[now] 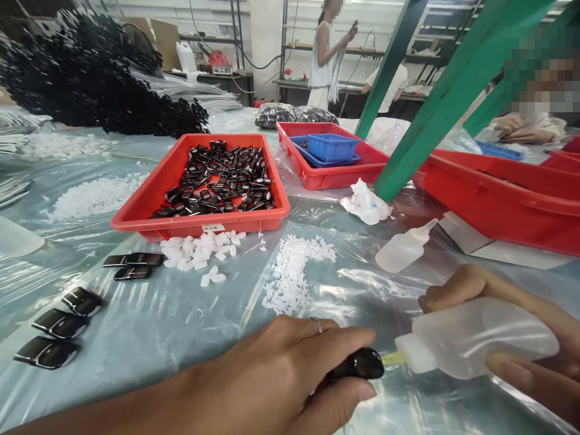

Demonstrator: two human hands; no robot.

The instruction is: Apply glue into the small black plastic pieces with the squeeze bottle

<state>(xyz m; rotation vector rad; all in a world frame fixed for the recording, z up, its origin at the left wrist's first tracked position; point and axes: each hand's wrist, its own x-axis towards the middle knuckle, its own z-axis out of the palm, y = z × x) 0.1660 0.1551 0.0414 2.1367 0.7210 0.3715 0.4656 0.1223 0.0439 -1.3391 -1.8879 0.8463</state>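
Between the thumb and fingers of my left hand (299, 368) is a glossy black plastic part (362, 364), its rounded end pointing right. My right hand (521, 362) grips a translucent squeeze bottle (480, 338) lying sideways, its yellowish nozzle at the end of the black part. Whether the tip goes inside it I cannot tell. Several like black parts (58, 323) lie at the left, with more (133, 260) behind them. Small white oval pieces (199, 249) and a heap of tiny white pieces (294, 266) are spread beyond my left hand.
A red tray (199, 226) holds many black parts. Behind it stands another red tray (317, 178) with blue bins (333, 148). A second squeeze bottle (403, 249), crumpled tissue (366, 202) and a slanted green post (435, 115) are on the right. Other people (322, 60) are farther back.
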